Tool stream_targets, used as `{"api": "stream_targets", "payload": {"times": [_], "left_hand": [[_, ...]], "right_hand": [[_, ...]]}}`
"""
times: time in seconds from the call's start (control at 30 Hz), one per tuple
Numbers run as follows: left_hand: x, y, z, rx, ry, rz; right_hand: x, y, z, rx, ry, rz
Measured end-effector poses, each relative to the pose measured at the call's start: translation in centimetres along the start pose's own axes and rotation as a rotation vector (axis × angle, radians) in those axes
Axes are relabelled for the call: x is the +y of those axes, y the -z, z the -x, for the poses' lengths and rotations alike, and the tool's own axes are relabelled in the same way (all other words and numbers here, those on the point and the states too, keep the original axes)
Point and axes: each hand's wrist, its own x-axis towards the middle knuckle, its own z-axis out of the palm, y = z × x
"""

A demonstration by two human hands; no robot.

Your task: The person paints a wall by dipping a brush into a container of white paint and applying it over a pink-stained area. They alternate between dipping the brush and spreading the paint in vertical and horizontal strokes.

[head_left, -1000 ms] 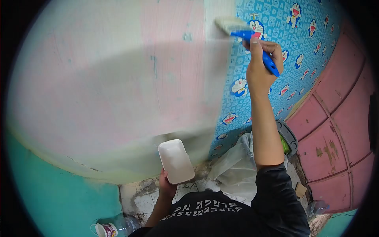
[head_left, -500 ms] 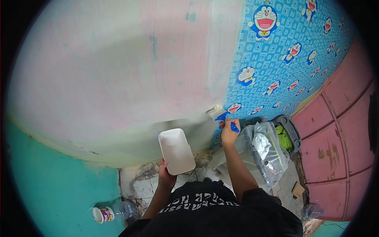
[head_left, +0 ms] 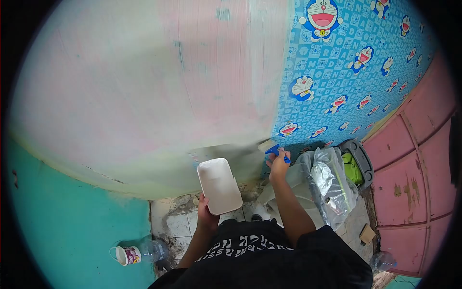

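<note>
Grip of the right hand is wrapped around a blue-handled paintbrush, which is at the lower left edge of the blue patterned wallpaper, beside the pale wall. To its left, the left hand grasps a white tray. Clear plastic lies right; a small bucket sits near left.

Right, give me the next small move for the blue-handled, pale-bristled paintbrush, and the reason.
I'd probably draw the paintbrush upward along the left edge of the blue cartoon-print wallpaper: the right hand holds it low, bristles by that edge, while the left hand holds the off-white rectangular tray apart from it.
</note>
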Motion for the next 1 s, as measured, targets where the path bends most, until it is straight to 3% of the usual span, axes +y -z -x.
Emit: {"api": "stream_targets", "payload": {"times": [0.17, 0.43, 0.57, 0.67, 1.0], "left_hand": [[-0.3, 0.6, 0.5, -0.06, 0.051, 0.023], [1.6, 1.5, -0.9, -0.045, 0.027, 0.011], [4.6, 3.6, -2.4, -0.153, 0.1, 0.003], [6.2, 4.1, -3.1, -0.194, 0.1, 0.013], [11.1, 6.6, -4.0, -0.254, 0.108, -0.111]], "right_hand": [[2.1, 1.8, -1.1, -0.023, -0.179, -0.051], [-0.1, 2.0, 0.8, -0.032, -0.166, -0.327], [-5.8, -2.9, 4.0, -0.031, 0.104, -0.465], [-7.6, -5.8, 5.1, -0.062, 0.269, -0.37], [-2.1, -5.9, 3.5, 0.153, 0.334, -0.228]]}}
